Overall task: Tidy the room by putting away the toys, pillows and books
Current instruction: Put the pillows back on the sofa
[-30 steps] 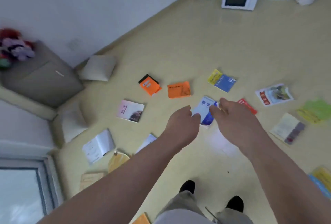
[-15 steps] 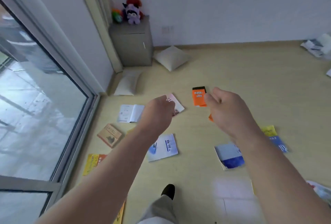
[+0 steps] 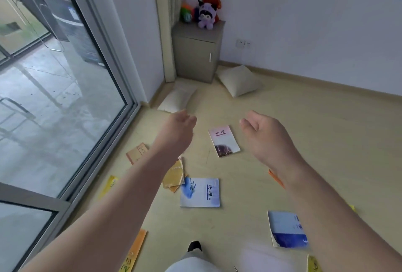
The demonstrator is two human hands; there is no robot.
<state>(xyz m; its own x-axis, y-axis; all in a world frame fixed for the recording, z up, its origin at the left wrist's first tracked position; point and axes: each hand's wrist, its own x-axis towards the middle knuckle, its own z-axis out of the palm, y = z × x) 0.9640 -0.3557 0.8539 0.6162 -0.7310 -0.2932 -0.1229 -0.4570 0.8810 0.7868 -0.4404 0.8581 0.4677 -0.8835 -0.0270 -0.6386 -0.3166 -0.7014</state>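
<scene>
Thin paperback books are found scattered across the beige floor. Two cream pillows lie beside the grey cabinet, on which plush toys are set. Most tidying is judged outstanding. Both hands, left hand and right hand, are loosely curled and empty.

Sliding glass door: left side, grey frame, paved yard visible outside. Grey cabinet: room corner, against white wall, small white handle at right edge. Wall socket: right of cabinet. Floor: beige. Baseboard: along wall foot.
</scene>
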